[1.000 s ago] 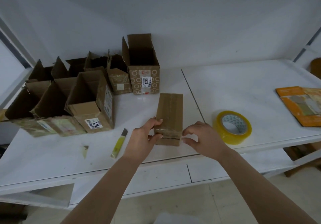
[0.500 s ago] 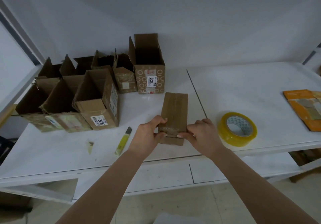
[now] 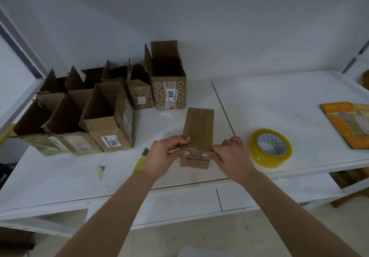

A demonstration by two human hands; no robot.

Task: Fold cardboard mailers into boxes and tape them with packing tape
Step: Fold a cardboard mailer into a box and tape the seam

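Note:
A closed brown cardboard box (image 3: 198, 129) lies lengthwise on the white table (image 3: 279, 105), with clear tape across its near end. My left hand (image 3: 166, 155) grips the box's near left corner, thumb on the taped top edge. My right hand (image 3: 227, 154) grips the near right corner, its thumb pressing the tape strip. A roll of yellowish packing tape (image 3: 269, 148) lies flat just right of my right hand. A yellow-handled utility knife (image 3: 140, 160) lies left of my left hand, partly hidden by the wrist.
Several open cardboard boxes (image 3: 107, 117) stand clustered at the back left, one taller with a 1020 label (image 3: 168, 83). Orange flattened mailers (image 3: 348, 124) lie at the right edge. A scrap of tape (image 3: 101, 170) lies near the front left. A lower shelf shows under the table.
Both thumbs have closed in along the tape strip at the box's near end. The box has stayed in place; the camera has shifted slightly.

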